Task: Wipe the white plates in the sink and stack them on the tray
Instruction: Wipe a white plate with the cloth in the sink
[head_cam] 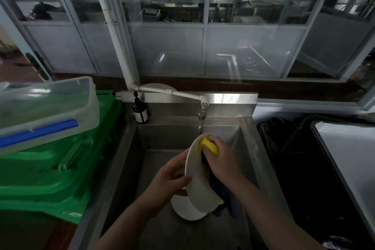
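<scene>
Over the steel sink point(129, 148), the left hand point(170, 176) grips a white plate point(197, 184) tilted on edge, fingers curled round its rim; the right hand point(220, 158) clutches a yellow cloth point(211, 145) against its face, another plate point(184, 209) lying beneath

Commercial kitchen, dish-washing corner. Deep steel sink point(251, 148) with a tap point(200, 122) fed by bare white pipe point(178, 93). Stacked green crates point(60, 178) and a clear tub point(46, 107) on the left, steel tray point(349, 158) on the right. Steel racks and pans point(151, 14) show behind the glazed partition point(205, 46).
</scene>
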`<control>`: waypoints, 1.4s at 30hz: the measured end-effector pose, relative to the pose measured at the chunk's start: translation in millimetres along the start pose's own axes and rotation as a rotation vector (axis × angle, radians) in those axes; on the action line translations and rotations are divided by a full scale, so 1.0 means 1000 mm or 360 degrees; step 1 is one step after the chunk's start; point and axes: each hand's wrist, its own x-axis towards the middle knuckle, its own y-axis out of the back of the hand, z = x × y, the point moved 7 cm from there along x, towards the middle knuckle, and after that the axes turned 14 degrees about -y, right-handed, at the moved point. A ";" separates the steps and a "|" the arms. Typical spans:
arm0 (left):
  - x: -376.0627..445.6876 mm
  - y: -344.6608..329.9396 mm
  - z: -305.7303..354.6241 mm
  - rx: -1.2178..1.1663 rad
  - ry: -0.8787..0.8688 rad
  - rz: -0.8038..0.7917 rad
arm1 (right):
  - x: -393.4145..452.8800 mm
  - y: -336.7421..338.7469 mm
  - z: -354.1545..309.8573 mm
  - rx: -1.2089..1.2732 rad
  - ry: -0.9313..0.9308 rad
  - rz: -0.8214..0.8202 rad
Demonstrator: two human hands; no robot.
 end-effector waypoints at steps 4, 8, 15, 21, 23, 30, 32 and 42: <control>0.001 0.002 0.002 0.0013 -0.0016 -0.0037 | -0.015 -0.004 -0.019 0.0009 0.0151 -0.0092; 0.002 0.005 0.005 0.0004 -0.0027 -0.0034 | -0.028 -0.006 -0.031 -0.0003 0.0246 -0.0208; 0.001 0.008 0.000 -0.0020 -0.0004 0.0000 | -0.035 -0.015 -0.033 -0.0140 0.0325 -0.0412; -0.001 0.006 0.001 -0.0012 -0.0055 0.0070 | -0.025 -0.014 -0.022 -0.0098 0.0211 -0.0223; -0.002 0.005 0.000 -0.0001 -0.0058 0.0080 | -0.017 -0.010 -0.017 -0.0082 0.0150 -0.0145; -0.003 0.001 0.003 0.0016 -0.0080 0.0105 | 0.008 -0.004 0.010 -0.0095 -0.0118 -0.0144; -0.004 0.001 0.002 -0.0004 -0.0086 0.0133 | 0.012 0.000 0.018 -0.0094 -0.0188 -0.0131; 0.000 0.000 0.009 -0.0040 -0.0175 0.0172 | 0.012 0.012 0.047 -0.0124 -0.0388 -0.0103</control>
